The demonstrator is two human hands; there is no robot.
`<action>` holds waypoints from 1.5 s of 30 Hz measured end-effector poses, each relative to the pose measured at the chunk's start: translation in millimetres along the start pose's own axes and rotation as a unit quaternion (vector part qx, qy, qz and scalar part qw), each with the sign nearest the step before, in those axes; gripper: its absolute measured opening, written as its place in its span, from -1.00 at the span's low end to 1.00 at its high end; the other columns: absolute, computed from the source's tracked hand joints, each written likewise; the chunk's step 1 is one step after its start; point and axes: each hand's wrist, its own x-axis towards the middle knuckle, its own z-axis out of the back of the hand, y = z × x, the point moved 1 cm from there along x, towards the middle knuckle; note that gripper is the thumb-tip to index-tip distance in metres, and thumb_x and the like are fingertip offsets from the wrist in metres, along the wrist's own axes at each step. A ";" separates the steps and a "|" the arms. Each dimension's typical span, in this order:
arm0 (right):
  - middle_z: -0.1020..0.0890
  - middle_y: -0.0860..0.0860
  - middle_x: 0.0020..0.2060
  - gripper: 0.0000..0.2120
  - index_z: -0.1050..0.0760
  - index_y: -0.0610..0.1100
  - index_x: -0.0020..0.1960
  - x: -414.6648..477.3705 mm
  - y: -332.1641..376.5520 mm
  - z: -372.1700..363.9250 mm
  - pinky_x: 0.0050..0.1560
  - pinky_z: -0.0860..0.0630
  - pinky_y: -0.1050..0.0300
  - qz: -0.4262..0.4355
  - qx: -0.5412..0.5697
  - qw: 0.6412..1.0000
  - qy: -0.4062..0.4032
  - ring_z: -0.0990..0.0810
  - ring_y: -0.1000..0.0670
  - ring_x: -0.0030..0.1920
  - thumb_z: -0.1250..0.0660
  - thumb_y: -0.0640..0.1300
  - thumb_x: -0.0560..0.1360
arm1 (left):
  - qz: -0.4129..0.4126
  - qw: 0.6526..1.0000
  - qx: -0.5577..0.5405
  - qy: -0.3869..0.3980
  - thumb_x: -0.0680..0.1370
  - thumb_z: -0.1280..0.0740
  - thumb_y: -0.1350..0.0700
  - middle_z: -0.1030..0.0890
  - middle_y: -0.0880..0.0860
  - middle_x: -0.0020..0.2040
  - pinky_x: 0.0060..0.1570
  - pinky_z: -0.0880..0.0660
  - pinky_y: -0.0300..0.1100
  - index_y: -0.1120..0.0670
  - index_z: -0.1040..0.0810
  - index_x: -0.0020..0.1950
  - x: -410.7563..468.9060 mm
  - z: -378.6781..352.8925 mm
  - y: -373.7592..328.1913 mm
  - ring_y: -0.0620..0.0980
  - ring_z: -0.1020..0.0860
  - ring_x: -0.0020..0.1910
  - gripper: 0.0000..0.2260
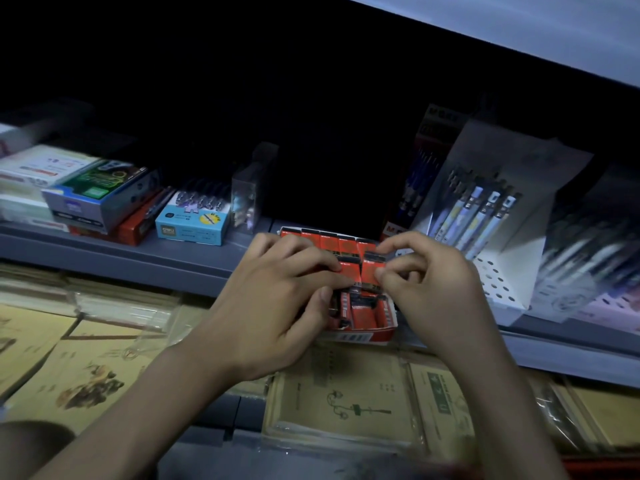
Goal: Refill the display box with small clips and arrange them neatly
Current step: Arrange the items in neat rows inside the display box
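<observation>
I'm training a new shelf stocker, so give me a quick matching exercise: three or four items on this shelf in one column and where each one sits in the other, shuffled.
Items:
1. red display box
2. light blue box
3. white pen stand
4. brown notebooks

Places:
A. right of the hands, holding pens
B. lower shelf, beneath the hands
C. shelf edge, between both hands
D. left of the hands, beside a red carton

Pairs: 1-C, 2-D, 3-A, 4-B

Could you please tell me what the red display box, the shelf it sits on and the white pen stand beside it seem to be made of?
The red display box looks like thin printed card, with folded edges. The shelf seems painted metal, matte grey-blue, though the dim light leaves this open. The white pen stand appears to be folded card with printed dots.
</observation>
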 end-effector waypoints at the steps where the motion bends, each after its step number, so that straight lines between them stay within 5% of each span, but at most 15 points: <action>1: -0.64 0.13 -0.40 -0.82 -0.58 0.11 -0.01 0.1 -0.4 -1.1 -0.31 -0.46 0.10 0.002 -0.017 1.000 0.001 -0.44 0.10 -0.42 -0.46 -0.17 0.52 | 0.000 1.000 0.001 0.000 0.67 -0.06 -0.03 -0.61 -0.17 0.24 0.21 -0.30 -0.01 -0.10 -0.66 0.30 0.1 0.1 -0.1 -0.05 -0.47 0.23 -0.59; 5: -0.60 0.14 -0.17 -0.84 -0.66 0.09 0.05 1.6 -0.3 -1.4 -0.21 -0.39 0.43 0.033 -0.100 0.994 -0.025 -0.52 0.19 -0.22 -0.50 -0.13 0.52 | 0.001 1.000 0.003 0.003 0.68 -0.04 -0.04 -0.61 -0.16 0.25 0.22 -0.30 -0.02 -0.10 -0.66 0.31 -0.4 0.3 0.2 -0.05 -0.47 0.23 -0.58; 11: -0.48 0.04 -0.11 -0.84 -0.71 -0.08 0.11 0.0 0.0 -0.6 -0.13 -0.53 -0.02 0.073 -0.234 0.969 -0.014 -0.51 -0.01 -0.14 -0.43 -0.08 0.58 | 0.005 1.000 -0.002 0.006 0.69 -0.02 -0.05 -0.60 -0.17 0.26 0.23 -0.29 -0.02 -0.10 -0.65 0.32 -1.8 -0.2 0.7 -0.06 -0.47 0.25 -0.57; 17: -0.40 0.09 -0.11 -0.70 -0.68 0.07 0.22 -0.9 3.6 1.0 -0.20 -0.35 0.06 0.063 -0.252 0.965 0.041 -0.42 0.05 -0.08 -0.23 0.07 0.63 | 0.006 1.000 -0.005 0.003 0.69 -0.02 -0.04 -0.60 -0.17 0.26 0.23 -0.30 -0.01 -0.10 -0.65 0.31 -1.5 -0.5 -0.2 -0.06 -0.47 0.24 -0.57; 22: -0.46 0.12 -0.08 -0.80 -0.68 0.09 0.18 -0.6 5.5 -1.4 -0.20 -0.39 0.09 0.076 -0.244 0.967 0.003 -0.49 0.03 -0.09 -0.41 -0.08 0.58 | 0.007 1.000 -0.001 0.005 0.69 -0.03 -0.04 -0.59 -0.18 0.26 0.23 -0.30 -0.01 -0.11 -0.65 0.31 -1.6 -0.7 0.0 -0.06 -0.47 0.25 -0.58; 33: -0.57 0.16 -0.11 -0.89 -0.73 0.06 -0.02 -10.7 10.0 10.1 -0.08 -0.49 0.10 0.054 -0.174 0.983 0.021 -0.54 0.13 -0.10 -0.44 -0.11 0.56 | 0.019 0.999 -0.024 -0.011 0.70 -0.03 -0.05 -0.60 -0.23 0.25 0.22 -0.26 -0.11 -0.13 -0.63 0.33 -2.4 -0.5 0.9 -0.12 -0.46 0.25 -0.59; 39: -0.58 0.14 -0.23 -0.84 -0.66 0.08 -0.11 -21.3 32.9 13.9 -0.14 -0.53 0.10 -0.034 -0.251 0.966 0.043 -0.57 0.06 -0.15 -0.53 0.15 0.45 | 0.027 0.999 -0.024 -0.017 0.70 -0.04 -0.05 -0.61 -0.21 0.25 0.21 -0.26 -0.11 -0.10 -0.65 0.31 -5.1 -0.8 2.1 -0.12 -0.46 0.26 -0.60; 45: -0.61 0.05 -0.11 -0.75 -0.62 0.05 0.10 -23.5 53.7 3.9 -0.09 -0.54 0.09 -0.069 -0.387 0.917 0.065 -0.62 -0.11 -0.03 -0.45 0.16 0.50 | 0.032 0.999 -0.021 -0.008 0.70 -0.02 -0.06 -0.60 -0.22 0.27 0.25 -0.26 -0.10 -0.12 -0.64 0.31 -5.1 -1.8 3.0 -0.14 -0.45 0.28 -0.58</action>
